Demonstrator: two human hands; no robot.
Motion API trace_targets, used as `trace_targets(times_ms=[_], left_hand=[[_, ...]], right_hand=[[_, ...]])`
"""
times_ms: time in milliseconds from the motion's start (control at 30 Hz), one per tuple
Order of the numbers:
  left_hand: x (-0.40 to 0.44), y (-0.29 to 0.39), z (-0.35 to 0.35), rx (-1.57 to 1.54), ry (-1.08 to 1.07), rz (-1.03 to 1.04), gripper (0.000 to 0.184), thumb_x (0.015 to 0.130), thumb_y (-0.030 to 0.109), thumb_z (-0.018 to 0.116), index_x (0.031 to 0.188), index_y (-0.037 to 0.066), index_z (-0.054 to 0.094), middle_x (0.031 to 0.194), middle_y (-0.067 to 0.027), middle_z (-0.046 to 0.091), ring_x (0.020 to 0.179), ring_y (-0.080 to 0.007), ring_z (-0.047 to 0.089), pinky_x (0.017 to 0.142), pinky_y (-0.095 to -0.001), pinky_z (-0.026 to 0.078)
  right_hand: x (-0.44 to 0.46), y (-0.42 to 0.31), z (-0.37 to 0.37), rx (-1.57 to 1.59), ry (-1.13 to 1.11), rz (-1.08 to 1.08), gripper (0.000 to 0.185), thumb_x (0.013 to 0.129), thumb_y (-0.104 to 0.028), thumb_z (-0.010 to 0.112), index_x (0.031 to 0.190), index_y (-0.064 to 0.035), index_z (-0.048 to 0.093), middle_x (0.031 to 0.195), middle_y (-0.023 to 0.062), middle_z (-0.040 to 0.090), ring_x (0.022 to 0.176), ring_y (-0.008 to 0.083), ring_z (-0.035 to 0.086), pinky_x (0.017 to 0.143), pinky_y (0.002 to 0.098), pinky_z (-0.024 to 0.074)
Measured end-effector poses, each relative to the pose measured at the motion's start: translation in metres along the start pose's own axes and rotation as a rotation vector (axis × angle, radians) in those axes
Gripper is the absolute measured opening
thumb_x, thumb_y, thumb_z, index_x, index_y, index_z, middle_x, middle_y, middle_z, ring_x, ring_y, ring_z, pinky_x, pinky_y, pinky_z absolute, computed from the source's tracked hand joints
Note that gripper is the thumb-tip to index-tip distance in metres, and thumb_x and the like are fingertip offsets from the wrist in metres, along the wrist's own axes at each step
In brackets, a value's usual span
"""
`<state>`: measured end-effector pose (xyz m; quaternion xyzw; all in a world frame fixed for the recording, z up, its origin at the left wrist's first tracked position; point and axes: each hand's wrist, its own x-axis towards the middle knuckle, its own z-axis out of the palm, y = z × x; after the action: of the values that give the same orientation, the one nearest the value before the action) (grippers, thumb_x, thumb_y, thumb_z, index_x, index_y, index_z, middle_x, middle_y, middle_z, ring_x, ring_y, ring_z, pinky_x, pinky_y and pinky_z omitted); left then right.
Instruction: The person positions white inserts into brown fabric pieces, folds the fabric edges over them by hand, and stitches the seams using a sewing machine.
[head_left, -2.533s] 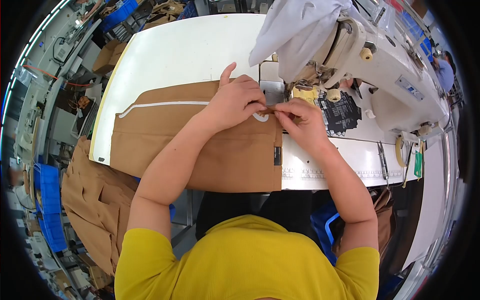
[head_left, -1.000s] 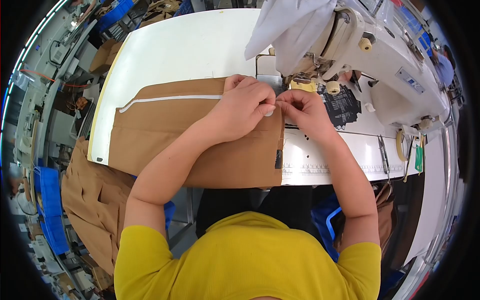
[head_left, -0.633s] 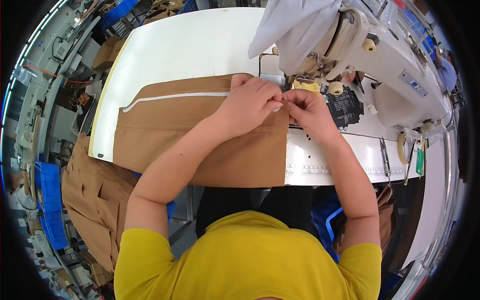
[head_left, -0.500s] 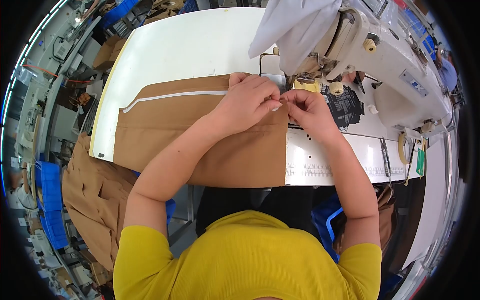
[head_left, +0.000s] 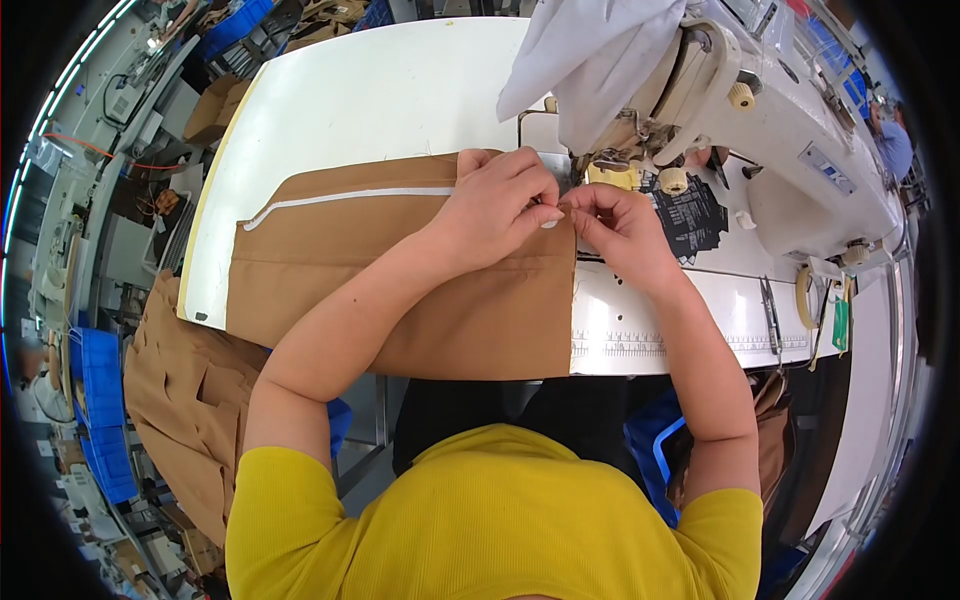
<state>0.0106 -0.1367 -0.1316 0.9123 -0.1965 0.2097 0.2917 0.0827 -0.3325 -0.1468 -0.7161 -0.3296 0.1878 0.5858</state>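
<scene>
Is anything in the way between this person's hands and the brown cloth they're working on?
Nothing visible. The left hand lies over the brown cloth, and the right hand appears to pinch its edge near the upper right corner. What lies under the left palm is hidden.

"How do the surfaces look on your feed?"

"I see the flat brown cloth panel (head_left: 490, 320) as matt and smooth, its narrow white strip (head_left: 350, 194) matt too."

"And around it?"

"I get a smooth, glossy white table (head_left: 400, 90) and a slim silver tool (head_left: 770, 312), apparently metal."
</scene>
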Motion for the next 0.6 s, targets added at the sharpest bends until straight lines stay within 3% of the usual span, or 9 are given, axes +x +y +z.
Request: trace_targets(times_ms=[600], left_hand=[[0.0005,0.0011,-0.0023,0.02,-0.082,-0.017,0.013,0.089,0.024,0.063,0.086,0.014,0.055,0.079,0.0009,0.054,0.076,-0.0181,0.05,0.083,-0.0354,0.027]], right_hand=[[-0.003,-0.0065,-0.0032,-0.009,-0.083,0.043,0.01,0.091,-0.001,0.056,0.097,0.0008,0.064,0.077,-0.004,0.058,0.067,0.0027,0.044,0.06,0.0204,0.0398]])
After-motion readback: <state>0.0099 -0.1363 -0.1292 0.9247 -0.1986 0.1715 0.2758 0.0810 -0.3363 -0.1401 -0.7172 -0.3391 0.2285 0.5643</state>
